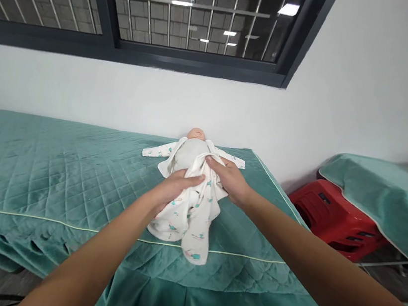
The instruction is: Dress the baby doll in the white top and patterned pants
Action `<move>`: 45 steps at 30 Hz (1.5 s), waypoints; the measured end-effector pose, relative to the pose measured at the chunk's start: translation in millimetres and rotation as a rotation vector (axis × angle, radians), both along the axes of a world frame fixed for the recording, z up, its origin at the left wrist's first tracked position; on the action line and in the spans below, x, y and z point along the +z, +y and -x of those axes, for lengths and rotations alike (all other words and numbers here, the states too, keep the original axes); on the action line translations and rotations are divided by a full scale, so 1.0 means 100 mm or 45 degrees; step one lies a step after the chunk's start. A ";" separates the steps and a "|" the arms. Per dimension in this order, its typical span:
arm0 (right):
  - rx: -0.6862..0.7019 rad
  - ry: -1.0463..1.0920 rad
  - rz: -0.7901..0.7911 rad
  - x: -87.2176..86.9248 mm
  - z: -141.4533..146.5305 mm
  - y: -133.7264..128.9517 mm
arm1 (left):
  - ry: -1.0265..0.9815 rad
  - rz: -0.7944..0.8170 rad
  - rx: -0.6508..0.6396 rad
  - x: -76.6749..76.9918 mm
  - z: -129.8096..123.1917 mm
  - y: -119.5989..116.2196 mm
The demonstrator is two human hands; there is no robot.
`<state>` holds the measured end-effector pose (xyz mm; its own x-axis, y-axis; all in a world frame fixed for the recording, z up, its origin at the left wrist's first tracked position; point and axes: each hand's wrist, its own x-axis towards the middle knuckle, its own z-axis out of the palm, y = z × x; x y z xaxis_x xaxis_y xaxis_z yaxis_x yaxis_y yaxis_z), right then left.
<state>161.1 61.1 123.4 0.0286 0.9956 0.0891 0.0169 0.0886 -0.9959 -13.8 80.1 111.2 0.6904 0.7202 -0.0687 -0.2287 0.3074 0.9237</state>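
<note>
A baby doll [196, 133] lies on its back on the green bed, its head toward the wall. Its white printed top [158, 151] is spread open, with both sleeves stretched out sideways over a pale torso. White baby pants [198, 227] with small green and red prints cover the doll's lower part, and one leg of them hangs toward the bed's front edge. My left hand [174, 188] is closed on the left side of the pants' upper edge. On the other side, my right hand [233, 181] pinches the waistband. The doll's legs are hidden under the cloth.
The bed [73, 176] has a quilted green cover with a piped front edge. To the right, red stacked plastic stools [331, 215] stand partly under another green-covered surface [390, 192]. Behind are a white wall [122, 92] and a barred window [201, 27].
</note>
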 end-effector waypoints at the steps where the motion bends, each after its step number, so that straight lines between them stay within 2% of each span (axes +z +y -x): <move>1: -0.067 0.051 -0.014 -0.02 0.00 0.03 | 0.033 -0.041 -0.077 0.00 -0.02 -0.01; 3: -0.145 0.150 0.008 -0.04 -0.01 0.06 | 0.123 -0.133 -0.237 0.01 -0.04 -0.01; 5: -0.143 0.243 0.077 -0.05 -0.06 0.06 | 0.205 -0.179 -0.306 0.02 -0.03 0.00; 11: 0.203 0.238 0.263 -0.14 -0.14 -0.07 | 0.101 -0.005 -0.021 -0.04 0.01 0.14; 16: 0.532 -0.060 0.330 -0.18 -0.03 -0.15 | 0.087 0.007 0.047 -0.14 0.05 0.23; 19: 0.464 -0.119 0.323 -0.22 0.01 -0.12 | 0.074 0.056 0.045 -0.18 0.07 0.24; 25: 0.135 0.382 0.220 -0.28 0.04 0.12 | 0.000 0.140 -0.114 -0.23 0.04 0.23; 30: 0.194 0.539 0.241 -0.28 0.00 0.20 | 0.087 0.114 -0.328 -0.31 0.05 0.26; 32: 0.176 0.488 0.237 -0.32 -0.04 0.15 | 0.061 0.121 -0.271 -0.35 0.06 0.28; 34: 0.221 0.362 0.260 -0.37 -0.09 0.07 | -0.019 0.153 -0.123 -0.39 0.06 0.30; 36: 0.401 0.204 0.333 -0.43 -0.10 -0.01 | -0.077 0.181 -0.004 -0.41 0.07 0.32; 39: 0.680 0.084 0.405 -0.53 -0.03 -0.09 | -0.045 0.170 0.054 -0.43 0.06 0.33; 41: 0.642 0.139 0.372 -0.59 0.04 -0.10 | -0.032 0.181 0.076 -0.44 0.05 0.31; 45: 0.305 0.410 0.322 -0.67 0.08 -0.03 | 0.004 0.223 0.101 -0.41 0.00 0.20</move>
